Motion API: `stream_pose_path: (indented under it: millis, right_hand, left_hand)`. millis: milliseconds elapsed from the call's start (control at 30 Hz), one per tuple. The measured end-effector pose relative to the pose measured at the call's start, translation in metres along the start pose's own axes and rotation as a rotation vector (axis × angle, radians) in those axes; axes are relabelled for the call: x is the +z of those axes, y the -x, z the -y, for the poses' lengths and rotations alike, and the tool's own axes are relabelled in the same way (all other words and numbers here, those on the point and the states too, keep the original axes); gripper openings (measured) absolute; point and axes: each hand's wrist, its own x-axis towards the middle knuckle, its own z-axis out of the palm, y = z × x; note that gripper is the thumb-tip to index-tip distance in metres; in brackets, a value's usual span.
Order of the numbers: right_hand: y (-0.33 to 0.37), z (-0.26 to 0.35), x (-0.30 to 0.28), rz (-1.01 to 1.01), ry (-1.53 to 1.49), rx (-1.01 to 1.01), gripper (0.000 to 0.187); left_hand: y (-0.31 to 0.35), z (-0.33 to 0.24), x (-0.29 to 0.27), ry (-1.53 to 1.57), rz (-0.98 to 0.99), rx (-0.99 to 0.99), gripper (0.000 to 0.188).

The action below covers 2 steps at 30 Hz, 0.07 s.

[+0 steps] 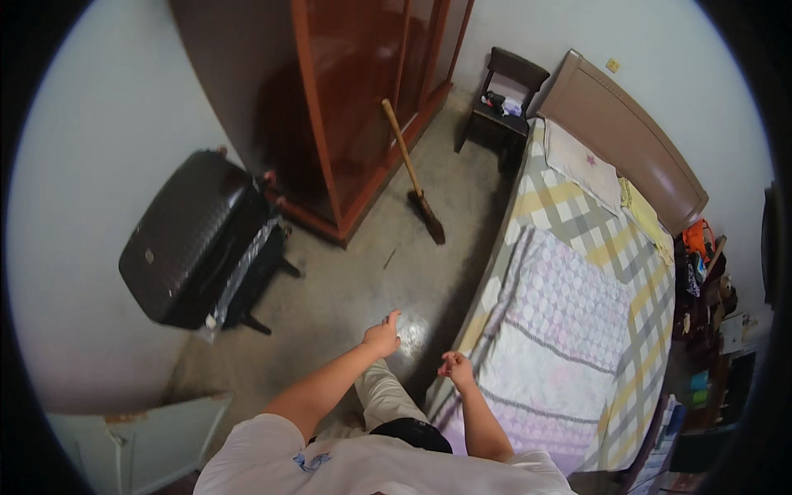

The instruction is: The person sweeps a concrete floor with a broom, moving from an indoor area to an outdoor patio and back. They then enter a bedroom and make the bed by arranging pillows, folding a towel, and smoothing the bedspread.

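Note:
My left hand (382,337) is held out over the grey floor in front of my legs, fingers loosely bent and apart, with nothing visible in it. My right hand (456,370) hovers beside the near left edge of the bed (536,191), its fingers partly curled but apart, and it too shows nothing held. Closest to the right hand is a folded lilac and white quilt (540,363) on the checked bedsheet. Farther ahead, a long wooden-handled tool with a dark narrow head (404,157) leans against the red-brown wardrobe (363,91).
A black suitcase (194,239) stands at the left by the wall. A dark wooden chair (503,99) with small items on its seat is beside the headboard (627,132). A pale panel (157,445) sits low at the left. Mixed belongings (709,272) crowd the bed's right side.

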Motion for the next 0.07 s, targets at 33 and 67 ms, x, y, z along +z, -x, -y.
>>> stream_pose_path:
  millis: [33, 67]
  right_hand:
    - [-0.022, 0.029, 0.006, 0.061, -0.264, -0.018, 0.035]
    - [-0.041, 0.045, 0.013, 0.072, -0.243, 0.032, 0.047]
  left_hand:
    - [-0.023, 0.000, -0.021, -0.036, 0.014, -0.012, 0.071]
    - [-0.047, 0.008, -0.037, -0.071, 0.028, -0.025, 0.081]
